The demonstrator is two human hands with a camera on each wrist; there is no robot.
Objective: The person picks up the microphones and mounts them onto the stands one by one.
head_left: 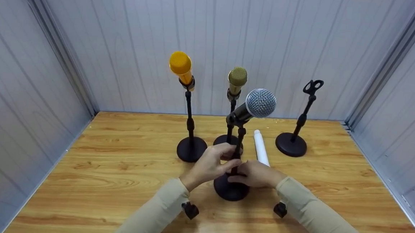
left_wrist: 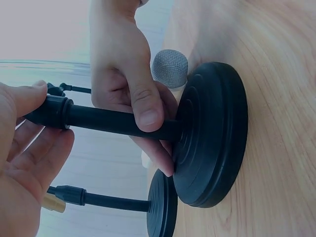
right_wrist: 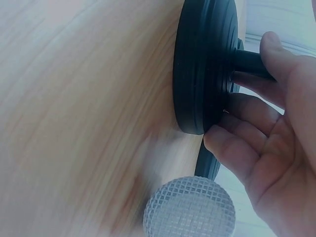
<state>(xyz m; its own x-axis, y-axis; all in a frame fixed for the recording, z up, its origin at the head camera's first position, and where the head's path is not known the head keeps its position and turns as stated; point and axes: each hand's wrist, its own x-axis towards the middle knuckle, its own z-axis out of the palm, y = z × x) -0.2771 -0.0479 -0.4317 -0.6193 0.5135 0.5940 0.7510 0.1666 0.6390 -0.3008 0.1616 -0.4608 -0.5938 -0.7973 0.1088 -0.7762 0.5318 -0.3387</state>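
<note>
A microphone stand [head_left: 239, 142] holds a black microphone with a silver mesh head [head_left: 261, 103]. My left hand [head_left: 210, 163] holds the stand's pole at its black collar [left_wrist: 54, 111], thumb on one side and fingers on the other. Lower down, my right hand [head_left: 256, 173] grips the pole just above the round base [left_wrist: 212, 136], its thumb laid across the pole in the left wrist view. Beside the right hand a white microphone [head_left: 261, 145] lies on the table; its silver mesh head [right_wrist: 190, 210] shows in the right wrist view but is hidden in the head view.
Behind stand a stand with a yellow microphone [head_left: 180, 63] and one with a gold microphone [head_left: 237, 77], its base partly hidden by my left hand. A bare stand with a clip [head_left: 313, 87] is at the back right. Panel walls [head_left: 212, 41] enclose the wooden table [head_left: 125, 169].
</note>
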